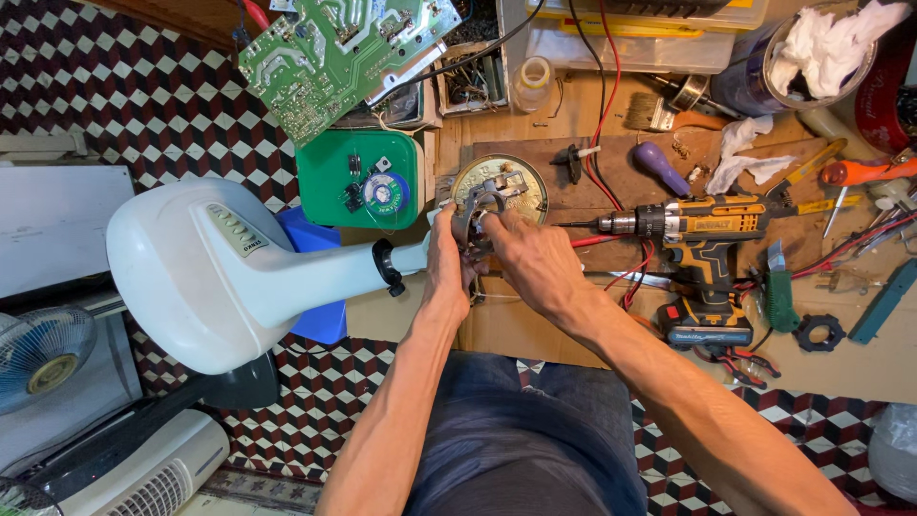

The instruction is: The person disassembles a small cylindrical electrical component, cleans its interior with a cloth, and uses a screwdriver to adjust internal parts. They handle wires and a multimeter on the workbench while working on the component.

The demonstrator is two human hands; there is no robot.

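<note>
A white fan stand (220, 272) lies sideways, its round base at the left and its neck reaching right to the workbench edge. My left hand (446, 263) grips the end of the neck. My right hand (530, 258) closes its fingers on the round metal fan motor (501, 186) fixed at that end, fingertips on its metal bracket. Both forearms reach up from my lap.
A yellow-and-black cordless drill (702, 239) lies just right of my hands. A green circuit board (334, 53) and green box (358, 177) sit behind. Screwdrivers, a brush (659, 115), rags, wires and parts boxes crowd the bench. Other fans stand at lower left.
</note>
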